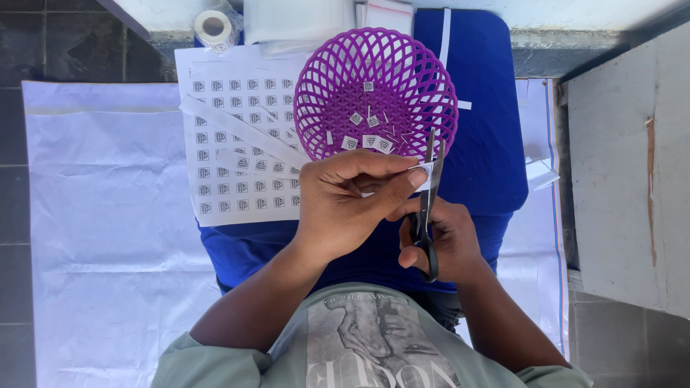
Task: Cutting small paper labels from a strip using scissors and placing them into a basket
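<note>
Left hand [345, 201] arches over, fingers pinching a paper tag [424, 174]; right hand [445, 241] grips scissors [428, 208].

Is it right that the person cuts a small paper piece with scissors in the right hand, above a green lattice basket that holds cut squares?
Not quite: the basket is purple, not green, as the head view shows. The rest holds: the right hand works the scissors, the left hand holds the small paper piece, and cut squares lie in the basket.

The basket [375, 93] sits at twelve o'clock on the cushion [481, 129]; cut paper squares [368, 140] lie in it; the printed sheet [237, 144] lies at its nine o'clock; the tape roll [213, 27] at eleven; scissors [427, 208] at six.
</note>
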